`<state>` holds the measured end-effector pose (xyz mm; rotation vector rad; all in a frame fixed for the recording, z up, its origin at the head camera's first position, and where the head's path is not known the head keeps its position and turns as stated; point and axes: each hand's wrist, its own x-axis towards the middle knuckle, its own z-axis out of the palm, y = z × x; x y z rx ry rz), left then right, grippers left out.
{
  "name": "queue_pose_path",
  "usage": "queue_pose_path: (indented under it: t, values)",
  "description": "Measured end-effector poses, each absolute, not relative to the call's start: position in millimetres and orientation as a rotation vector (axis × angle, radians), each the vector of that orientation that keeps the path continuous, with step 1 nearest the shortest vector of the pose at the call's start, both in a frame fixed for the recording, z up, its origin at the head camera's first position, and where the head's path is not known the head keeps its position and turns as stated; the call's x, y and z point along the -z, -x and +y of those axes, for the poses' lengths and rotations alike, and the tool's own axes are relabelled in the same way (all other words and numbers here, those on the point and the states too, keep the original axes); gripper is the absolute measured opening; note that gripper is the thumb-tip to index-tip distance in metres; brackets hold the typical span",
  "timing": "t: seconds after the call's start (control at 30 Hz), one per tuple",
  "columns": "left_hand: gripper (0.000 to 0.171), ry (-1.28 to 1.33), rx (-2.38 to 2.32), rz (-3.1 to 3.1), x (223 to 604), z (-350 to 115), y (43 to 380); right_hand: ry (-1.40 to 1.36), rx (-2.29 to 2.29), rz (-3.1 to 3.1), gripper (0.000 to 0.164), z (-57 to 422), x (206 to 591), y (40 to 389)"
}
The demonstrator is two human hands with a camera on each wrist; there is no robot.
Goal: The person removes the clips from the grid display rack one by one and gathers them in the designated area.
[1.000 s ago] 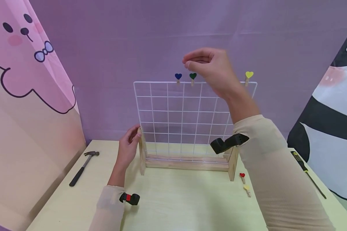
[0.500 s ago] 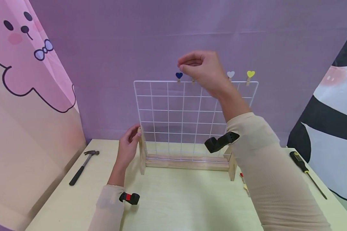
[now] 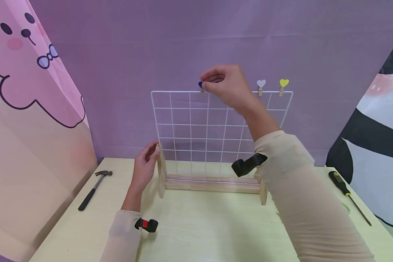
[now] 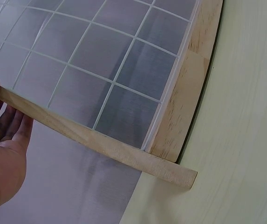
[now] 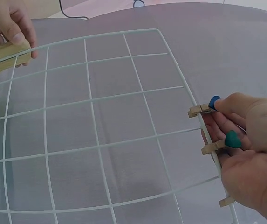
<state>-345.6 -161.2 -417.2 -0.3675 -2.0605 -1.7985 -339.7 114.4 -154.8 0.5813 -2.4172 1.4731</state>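
Note:
A white wire grid [image 3: 180, 92] stands upright in a wooden base [image 3: 213, 186]. My right hand [image 3: 230, 87] is at its top wire, pinching a blue heart clothespin [image 5: 200, 110] clipped there. Just beside it, a green heart clothespin [image 5: 233, 140] sits under my palm in the right wrist view; the hand hides it in the head view. Further right along the wire are a white heart clothespin [image 3: 261, 84] and a yellow heart clothespin [image 3: 283, 84]. At the left end, my left hand [image 3: 144, 166] grips the top of the wooden upright [image 4: 100, 144].
A hammer [image 3: 96, 190] lies on the table [image 3: 196, 229] at left, a screwdriver [image 3: 342, 185] at right. My right sleeve [image 3: 301, 196] mostly covers small clothespins by the base's right foot. Purple cloth [image 3: 144, 58] hangs behind the grid.
My right hand has moved left and down, past the green heart clothespin to the blue one, and now pinches it. The white clothespin has come into sight. My left hand stays put.

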Motion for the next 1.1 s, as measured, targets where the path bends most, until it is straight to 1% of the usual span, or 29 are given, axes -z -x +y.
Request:
queue_pose_path:
  t: [0.23, 0.83, 1.1]
  values:
    - [0.041, 0.366, 1.811, -2.045, 417.4, -161.6, 344.8, -0.541, -1.419, -2.455, 0.022, 111.2, 155.5, 338.1]
    - [0.041, 0.379, 1.813, -2.031, 417.1, -161.4, 346.0, -0.457, -1.481, -2.351, 0.018, 109.1, 156.1, 337.5]
    - [0.041, 0.367, 1.809, -2.040, 417.1, -161.0, 345.6, -0.497, -1.497, -2.276, 0.023, 116.6, 147.0, 329.5]
